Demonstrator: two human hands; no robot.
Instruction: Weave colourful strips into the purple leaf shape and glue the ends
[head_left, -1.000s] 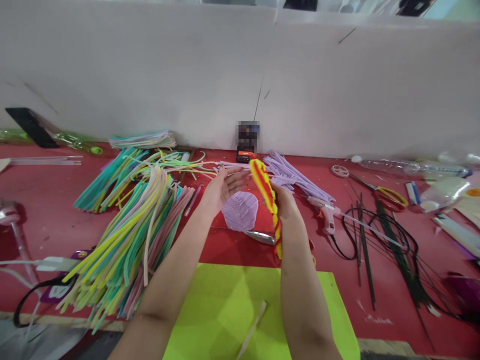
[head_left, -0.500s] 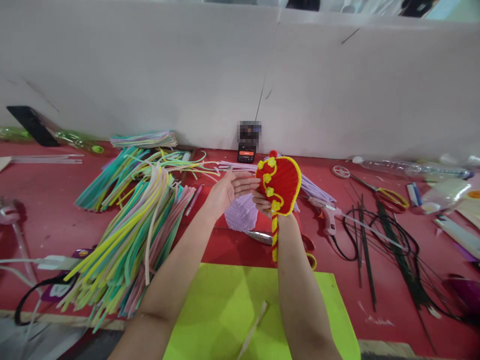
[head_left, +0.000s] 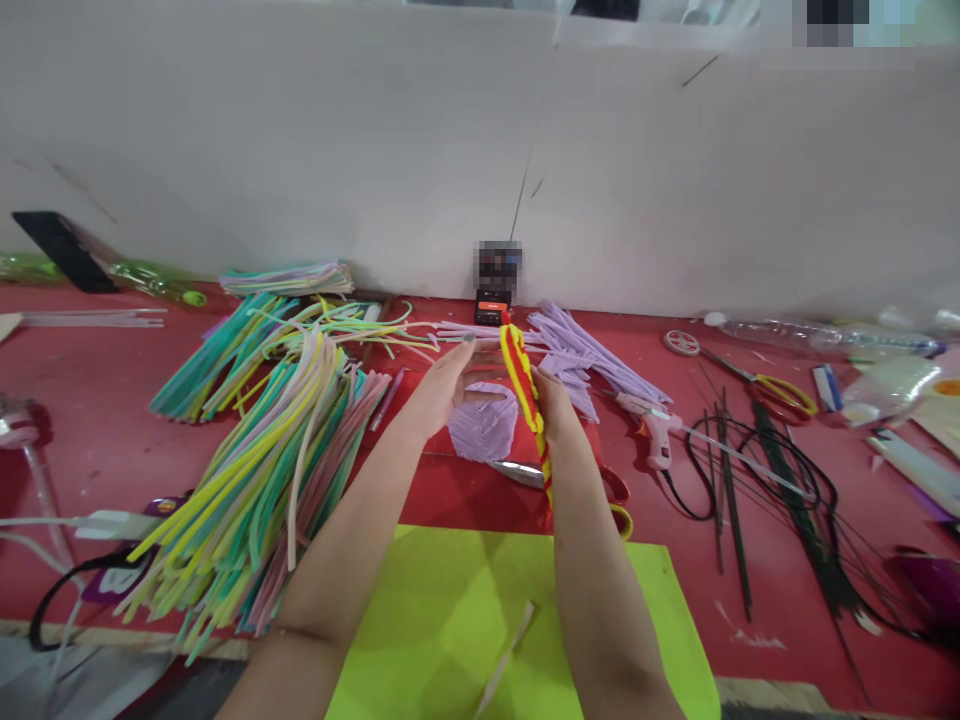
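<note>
A red hand fan (head_left: 528,385) made of fuzzy stems, with yellow trim, is turned almost edge-on above the table. My right hand (head_left: 553,402) is closed on it from the right; the fingertips are partly hidden. On the left, my left hand (head_left: 448,388) has its thumb raised and its fingers stretched towards the fan; whether they touch it I cannot tell. Below the hands lies a flat lilac piece of joined stems (head_left: 484,432). The silver blades of a pair of scissors (head_left: 519,473) point left beneath the fan's handle.
Bundled pastel stems (head_left: 262,480) cover the left side. Lilac stems (head_left: 600,350) lie at the back, near a phone-like device (head_left: 493,306). To the right are a pink glue gun (head_left: 658,435), yellow-handled scissors (head_left: 784,398), dark wires and cable. A lime-green sheet (head_left: 450,600) lies in front.
The fan has turned from showing its flowered red face to nearly edge-on, tipping slightly left. My right hand has rotated with it, uncovering lilac stems behind. My left hand stays about in place.
</note>
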